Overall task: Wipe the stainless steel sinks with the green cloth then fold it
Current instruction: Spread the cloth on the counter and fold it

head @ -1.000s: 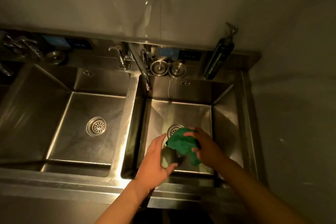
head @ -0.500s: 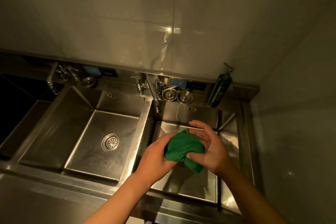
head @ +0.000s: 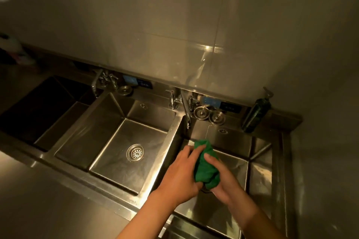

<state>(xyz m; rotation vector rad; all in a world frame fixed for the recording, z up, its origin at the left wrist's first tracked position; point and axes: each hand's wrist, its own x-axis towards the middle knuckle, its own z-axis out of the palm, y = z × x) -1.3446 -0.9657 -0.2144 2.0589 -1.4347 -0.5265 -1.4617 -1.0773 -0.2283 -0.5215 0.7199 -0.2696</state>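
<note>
Green cloth [head: 206, 163], bunched, is held over the right sink [head: 260, 170]. From left: the middle sink [head: 108, 132]; the left hand [head: 180, 172] gripping the cloth's left side; the right hand [head: 223, 180] pinching its right, thumb on top. Wiping appears over, folding begun; next, the cloth likely needs opening out to find its edges.

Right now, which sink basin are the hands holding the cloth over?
The rightmost basin, beside the soap bottle: left hand and right hand grip the green cloth above it. Neither is over the middle basin or left basin.
</note>
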